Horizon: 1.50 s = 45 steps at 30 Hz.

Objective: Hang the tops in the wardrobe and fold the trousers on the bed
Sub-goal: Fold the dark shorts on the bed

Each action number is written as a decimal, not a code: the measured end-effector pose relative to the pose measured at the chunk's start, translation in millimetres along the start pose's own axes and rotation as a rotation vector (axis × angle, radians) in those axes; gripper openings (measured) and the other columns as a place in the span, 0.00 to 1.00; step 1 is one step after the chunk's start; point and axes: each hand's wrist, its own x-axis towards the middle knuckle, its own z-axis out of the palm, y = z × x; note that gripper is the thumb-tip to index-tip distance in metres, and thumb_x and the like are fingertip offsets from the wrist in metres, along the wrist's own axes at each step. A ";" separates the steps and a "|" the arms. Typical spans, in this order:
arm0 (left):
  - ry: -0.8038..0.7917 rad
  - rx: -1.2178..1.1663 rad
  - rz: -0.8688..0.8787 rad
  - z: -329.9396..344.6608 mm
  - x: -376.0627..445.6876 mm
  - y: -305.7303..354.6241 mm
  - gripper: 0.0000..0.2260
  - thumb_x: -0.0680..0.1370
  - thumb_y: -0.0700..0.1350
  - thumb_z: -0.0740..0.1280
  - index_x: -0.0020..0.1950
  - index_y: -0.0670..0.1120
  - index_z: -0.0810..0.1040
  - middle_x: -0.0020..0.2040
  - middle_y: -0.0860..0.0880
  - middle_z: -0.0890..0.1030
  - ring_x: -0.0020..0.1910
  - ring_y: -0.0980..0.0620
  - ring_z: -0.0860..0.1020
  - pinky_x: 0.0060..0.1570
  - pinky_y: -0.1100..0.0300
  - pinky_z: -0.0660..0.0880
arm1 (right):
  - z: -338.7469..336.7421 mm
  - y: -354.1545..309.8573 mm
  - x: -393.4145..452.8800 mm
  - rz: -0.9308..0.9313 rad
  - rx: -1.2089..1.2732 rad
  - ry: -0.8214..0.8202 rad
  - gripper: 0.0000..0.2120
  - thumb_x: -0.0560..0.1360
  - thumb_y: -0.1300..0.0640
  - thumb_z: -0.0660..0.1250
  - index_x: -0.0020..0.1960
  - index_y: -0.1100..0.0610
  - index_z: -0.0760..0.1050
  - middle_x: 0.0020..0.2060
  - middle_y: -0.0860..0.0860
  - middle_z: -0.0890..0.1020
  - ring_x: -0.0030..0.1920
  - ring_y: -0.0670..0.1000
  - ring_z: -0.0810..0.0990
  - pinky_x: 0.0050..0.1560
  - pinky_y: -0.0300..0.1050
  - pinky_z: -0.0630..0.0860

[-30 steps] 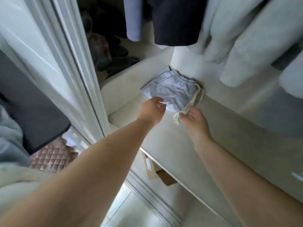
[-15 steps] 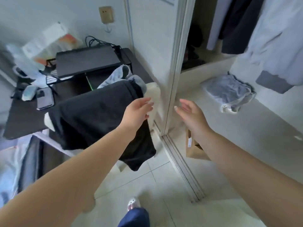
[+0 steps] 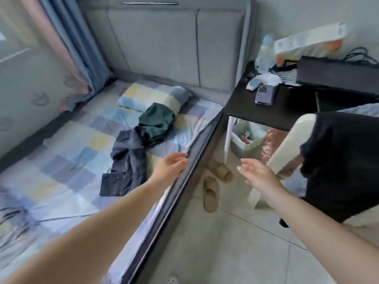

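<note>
Two crumpled garments lie on the checked bed sheet [image 3: 61, 144]: a dark navy one [image 3: 127, 167] near the bed's right edge and a dark green one [image 3: 156, 121] just beyond it, touching the pillow [image 3: 143, 95]. My left hand [image 3: 171, 168] hovers with relaxed fingers over the bed edge, just right of the navy garment, holding nothing. My right hand [image 3: 256, 173] is out over the floor with fingers loosely spread, also empty. A black garment [image 3: 340, 160] hangs over the white chair back [image 3: 291, 140] at right. The wardrobe is out of view.
A dark bed frame rail [image 3: 184, 191] runs diagonally between my arms. Two beige slippers [image 3: 211, 193] lie on the tiled floor beside it. A black desk [image 3: 256, 107] carries a phone [image 3: 264, 95], a bottle and a keyboard; a bin [image 3: 246, 136] stands under it.
My view has swung left from the wardrobe shelf, past the chair, to the bed. Both hands have left the light folded cloth on the shelf and stay empty.
</note>
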 end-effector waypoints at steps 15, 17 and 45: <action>0.421 -0.137 -0.401 -332.7 -40.0 -181.9 0.08 0.77 0.47 0.68 0.55 0.49 0.79 0.51 0.49 0.83 0.50 0.53 0.81 0.44 0.60 0.74 | 376.5 6.0 32.6 0.160 -0.361 -0.586 0.14 0.75 0.54 0.69 0.60 0.52 0.73 0.55 0.51 0.76 0.57 0.49 0.76 0.64 0.50 0.71; 0.433 -0.165 -0.435 -342.8 -29.3 -197.9 0.08 0.77 0.46 0.68 0.56 0.49 0.79 0.51 0.49 0.83 0.49 0.53 0.81 0.45 0.60 0.75 | 400.7 6.6 47.2 0.172 -0.412 -0.616 0.15 0.75 0.54 0.69 0.60 0.52 0.72 0.58 0.53 0.75 0.57 0.50 0.75 0.65 0.50 0.70; 0.526 -0.055 -0.387 -391.8 422.2 -431.7 0.31 0.74 0.51 0.71 0.74 0.53 0.63 0.69 0.49 0.71 0.67 0.53 0.71 0.62 0.62 0.67 | 721.7 157.5 469.0 0.085 -0.553 -0.599 0.43 0.72 0.44 0.69 0.77 0.53 0.49 0.75 0.52 0.60 0.73 0.52 0.63 0.71 0.49 0.62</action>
